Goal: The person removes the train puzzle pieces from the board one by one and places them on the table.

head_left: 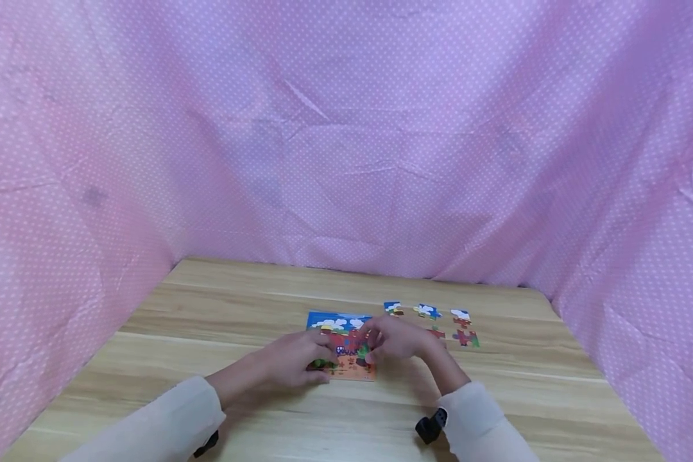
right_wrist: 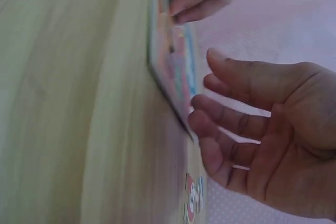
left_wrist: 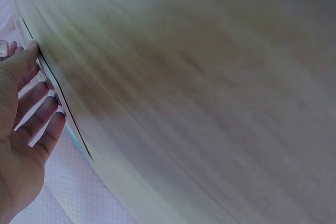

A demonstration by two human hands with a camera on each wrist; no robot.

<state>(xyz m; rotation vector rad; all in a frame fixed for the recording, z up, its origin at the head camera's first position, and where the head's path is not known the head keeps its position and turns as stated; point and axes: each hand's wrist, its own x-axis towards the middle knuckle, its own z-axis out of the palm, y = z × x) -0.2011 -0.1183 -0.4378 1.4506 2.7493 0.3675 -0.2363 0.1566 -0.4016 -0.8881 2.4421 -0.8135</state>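
Observation:
A colourful jigsaw puzzle (head_left: 341, 323) lies flat on the table, with blue sky and white clouds at the top and an orange ground along the bottom. My left hand (head_left: 300, 359) rests on its left side, fingertips at the picture and thumb near the lower edge. In the left wrist view the fingers of the left hand (left_wrist: 31, 108) are spread and relaxed. Over the puzzle's right edge hovers my right hand (head_left: 401, 337). The right wrist view has the right hand (right_wrist: 262, 129) with loosely bent fingers, thumb apart, nothing between them.
Several loose puzzle pieces lie right of the puzzle, among them a cloud piece (head_left: 428, 311) and a red and green piece (head_left: 466, 338). The wooden table (head_left: 208, 308) is enclosed by a pink dotted cloth (head_left: 346, 160) at the back and sides.

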